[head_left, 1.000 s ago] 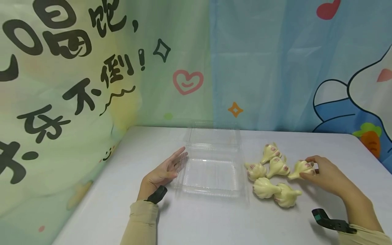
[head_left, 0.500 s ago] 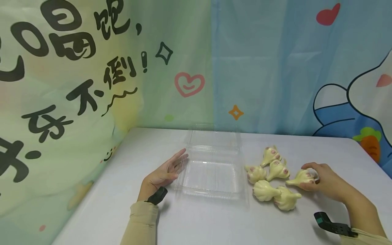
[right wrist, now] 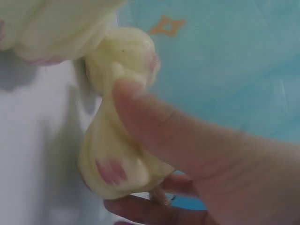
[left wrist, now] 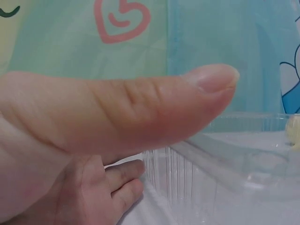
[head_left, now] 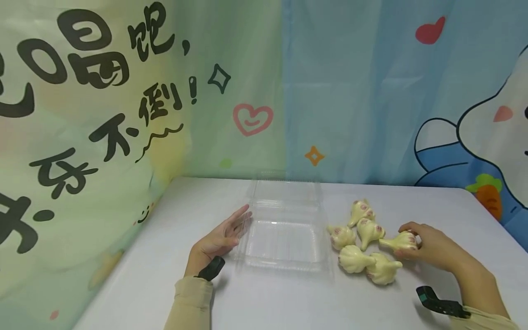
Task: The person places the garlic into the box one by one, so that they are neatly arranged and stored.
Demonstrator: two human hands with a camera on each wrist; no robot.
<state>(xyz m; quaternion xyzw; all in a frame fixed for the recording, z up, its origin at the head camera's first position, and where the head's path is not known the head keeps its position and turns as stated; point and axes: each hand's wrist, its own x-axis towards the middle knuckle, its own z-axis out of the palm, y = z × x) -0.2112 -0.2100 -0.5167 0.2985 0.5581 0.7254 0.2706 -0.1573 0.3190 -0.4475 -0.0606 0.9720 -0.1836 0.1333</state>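
Observation:
My right hand (head_left: 433,245) pinches a garlic bulb (head_left: 402,240) between thumb and fingers, its stem end pointing left at the neighbouring bulbs. In the right wrist view the thumb lies across the neck of this bulb (right wrist: 112,159), and another garlic bulb (right wrist: 124,56) shows just beyond it. Several more garlic bulbs (head_left: 370,230) lie in a loose cluster to its left. My left hand (head_left: 220,236), fingers extended, stands at the left side of a clear plastic clamshell box (head_left: 284,265). The left wrist view shows the straight thumb above the ribbed box wall (left wrist: 173,173).
The box lid (head_left: 284,192) is folded back toward the rear of the white table (head_left: 280,302). A printed curtain (head_left: 346,91) hangs close behind the table and along its left side. The bulb cluster sits right beside the box.
My right hand has shifted slightly left with the garlic bulb, closer to the cluster. One bulb there has turned a little. The head view has tilted slightly; my left hand keeps its place.

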